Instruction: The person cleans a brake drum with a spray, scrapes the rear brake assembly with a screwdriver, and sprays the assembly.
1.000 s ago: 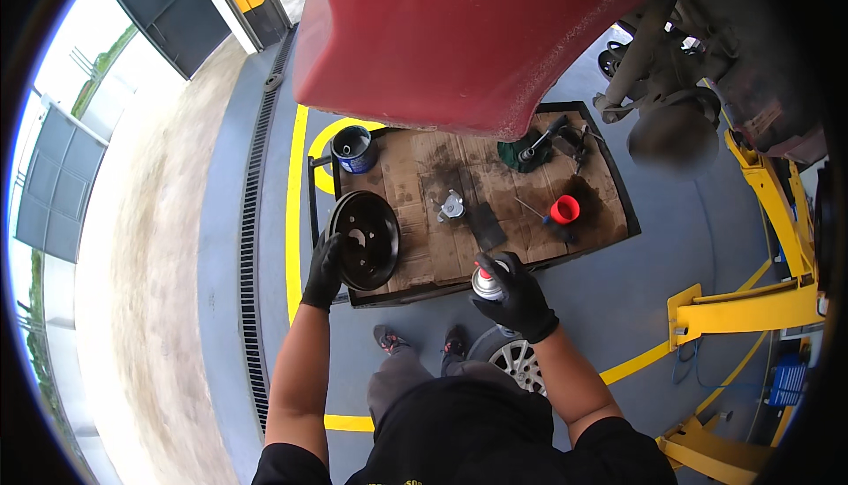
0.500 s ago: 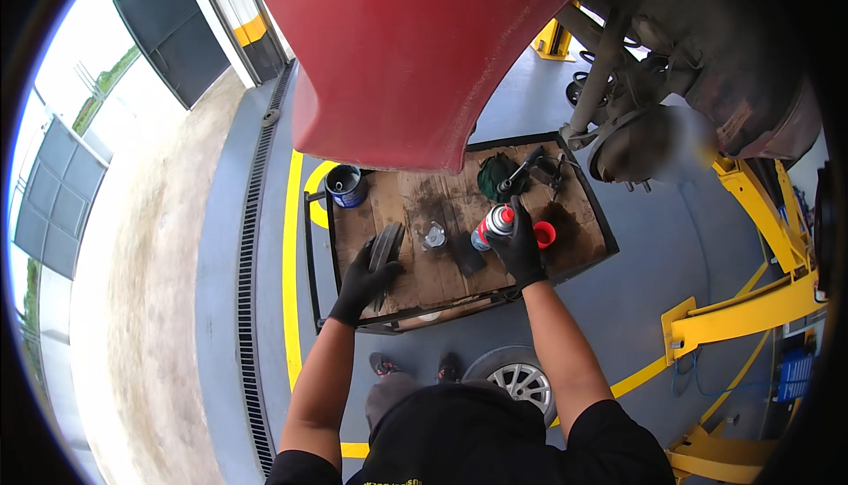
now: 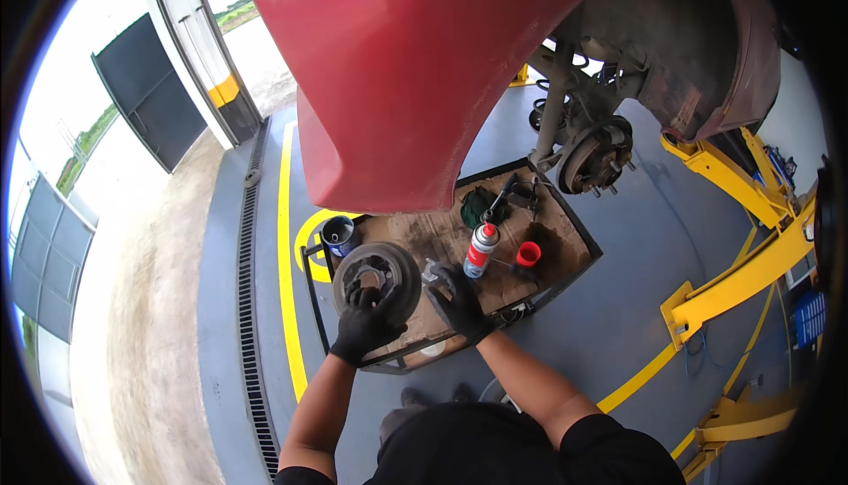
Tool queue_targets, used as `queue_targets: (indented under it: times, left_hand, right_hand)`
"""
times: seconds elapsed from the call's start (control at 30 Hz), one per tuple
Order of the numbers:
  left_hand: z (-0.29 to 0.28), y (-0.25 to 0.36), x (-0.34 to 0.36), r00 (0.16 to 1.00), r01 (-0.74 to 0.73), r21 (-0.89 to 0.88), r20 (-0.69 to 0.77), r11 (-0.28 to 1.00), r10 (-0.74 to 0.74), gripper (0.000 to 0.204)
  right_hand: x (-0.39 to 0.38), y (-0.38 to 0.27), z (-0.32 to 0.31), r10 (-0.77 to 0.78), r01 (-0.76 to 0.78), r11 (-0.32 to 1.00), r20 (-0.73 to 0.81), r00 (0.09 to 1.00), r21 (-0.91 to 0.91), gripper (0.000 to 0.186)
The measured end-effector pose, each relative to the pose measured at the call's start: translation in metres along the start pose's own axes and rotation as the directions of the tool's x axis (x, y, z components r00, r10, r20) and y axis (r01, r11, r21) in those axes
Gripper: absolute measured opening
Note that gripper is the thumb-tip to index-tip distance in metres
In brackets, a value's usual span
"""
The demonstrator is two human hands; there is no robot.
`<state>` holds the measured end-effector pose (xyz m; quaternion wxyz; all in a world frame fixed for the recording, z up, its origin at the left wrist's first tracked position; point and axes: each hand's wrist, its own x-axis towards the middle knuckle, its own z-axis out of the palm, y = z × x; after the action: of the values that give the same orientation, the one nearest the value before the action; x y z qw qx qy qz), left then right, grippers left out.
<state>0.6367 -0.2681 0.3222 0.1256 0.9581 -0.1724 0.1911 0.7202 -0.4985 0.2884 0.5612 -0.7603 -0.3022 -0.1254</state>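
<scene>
1. Far left on the cart (image 3: pixel 579 229), beside its corner, a small blue tin (image 3: pixel 337 235) stands upright, apart from both hands
2. Our left hand (image 3: pixel 365 324), in a black glove, clamps the near rim of the brake drum (image 3: pixel 378 275); fingers curl over the edge and into its open centre, so we read it as closed on the drum
3. The drum sits at the left end of the cart, tilted with its open face toward us; it lies directly far of the left hand, touching it, and has no long axis, being round
4. Our right hand (image 3: pixel 458 301), also gloved, rests just right of the drum, nearer the cart's middle; fingers bent around a small grey metal part (image 3: pixel 434 271), though we cannot tell whether it is truly gripped or only touched
5. Further right, well clear of the right hand: a spray can (image 3: pixel 480 251) upright, a red cap (image 3: pixel 527 254), a dark green rag (image 3: pixel 478 207) at the far edge
6. Far right, the bare wheel hub (image 3: pixel 596 154) hangs under the red car body (image 3: pixel 424 70)
7. Hard to make out: the drum's underside, the right palm's contents, the small tools near the rag; the lower shelf of the cart is mostly hidden
</scene>
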Motion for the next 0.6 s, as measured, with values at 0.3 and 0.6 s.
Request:
queue_targets:
  times: [0.3,0.6]
  left_hand:
    - [-0.047,-0.021,0.017,0.917,-0.313,-0.176,0.199,0.933,0.345,0.062]
    - [-0.065,0.002,0.032,0.715,-0.376,-0.634,0.265,0.676,0.647,0.042]
  right_hand:
    - [0.064,-0.043,0.022,-0.055,0.131,0.89,0.182,0.982,-0.437,0.074]
    - [0.018,-0.075,-0.009,0.194,-0.103,0.882,0.155,0.969,-0.46,0.099]
